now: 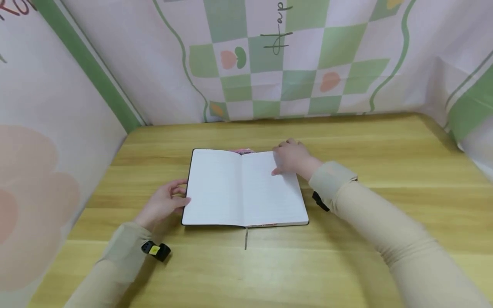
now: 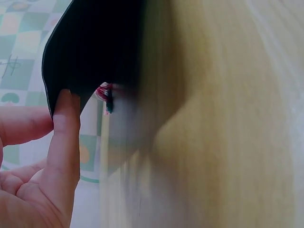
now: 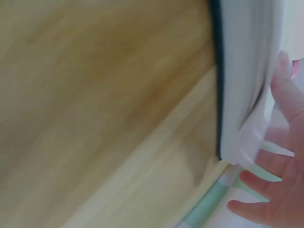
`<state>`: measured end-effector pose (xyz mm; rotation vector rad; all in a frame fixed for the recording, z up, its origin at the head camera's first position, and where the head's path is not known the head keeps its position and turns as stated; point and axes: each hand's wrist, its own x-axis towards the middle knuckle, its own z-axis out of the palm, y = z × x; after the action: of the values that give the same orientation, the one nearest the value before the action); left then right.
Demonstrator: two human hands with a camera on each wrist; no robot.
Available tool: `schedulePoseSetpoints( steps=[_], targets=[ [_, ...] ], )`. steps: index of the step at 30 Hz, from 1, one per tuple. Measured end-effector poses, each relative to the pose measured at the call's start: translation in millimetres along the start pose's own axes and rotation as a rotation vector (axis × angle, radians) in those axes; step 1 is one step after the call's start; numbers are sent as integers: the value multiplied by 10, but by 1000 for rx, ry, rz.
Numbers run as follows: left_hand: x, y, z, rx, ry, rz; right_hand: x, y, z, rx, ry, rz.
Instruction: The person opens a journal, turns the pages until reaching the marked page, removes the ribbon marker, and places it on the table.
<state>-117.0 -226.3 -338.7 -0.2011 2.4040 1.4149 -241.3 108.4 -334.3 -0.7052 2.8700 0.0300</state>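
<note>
An open notebook (image 1: 217, 188) with a dark cover and blank-looking white pages lies on the wooden table. My left hand (image 1: 163, 203) pinches its left edge between thumb and finger. Seen in the left wrist view, the dark cover (image 2: 95, 42) is tilted up off the table, with the fingertips at its border. My right hand (image 1: 290, 158) is at the far right corner of the right page, its thumb resting on the paper. In the right wrist view its fingers (image 3: 270, 185) are spread beyond the page edge, beside slightly bowed pages (image 3: 251, 137). A thin ribbon bookmark (image 1: 246, 239) hangs from the spine's near end.
A pink patterned thing (image 1: 243, 151) peeks out past the notebook's far edge, mostly hidden. Patterned green-and-white cloth (image 1: 265, 85) hangs behind the wooden table (image 1: 385, 171), and more cloth (image 1: 77, 128) borders its left side.
</note>
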Motion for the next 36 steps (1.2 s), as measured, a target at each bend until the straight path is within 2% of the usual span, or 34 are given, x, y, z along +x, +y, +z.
schedulePoseSetpoints(
  steps=[7,12,16,20,23,27,29,30,32,34,36],
  targets=[
    [24,-23,-32,1,-10,18,-106,43,44,201,129,-83],
    [34,-27,-49,13,-11,54,-183,87,97,412,161,-84],
    [15,-15,-37,14,-10,48,-276,102,118,656,139,-50],
    [-2,-9,-26,20,-4,33,-363,108,95,885,82,27],
    [-1,-19,-35,22,-2,25,-407,91,43,1116,34,70],
    [1,-28,-43,7,-6,31,-450,7,-25,1473,-17,42],
    [-2,-27,-43,-3,-8,32,-461,-58,-46,1567,-56,-13],
    [-4,-24,-43,-8,-10,32,-464,-96,-50,1578,-80,-52],
    [-6,-20,-45,-12,-12,34,-470,-184,-53,1531,-132,-119],
    [-12,-9,-50,-19,-18,42,-475,-284,-50,1408,-169,-191],
    [-17,2,-55,-29,-26,54,-478,-392,-45,1235,-165,-242]
  ],
)
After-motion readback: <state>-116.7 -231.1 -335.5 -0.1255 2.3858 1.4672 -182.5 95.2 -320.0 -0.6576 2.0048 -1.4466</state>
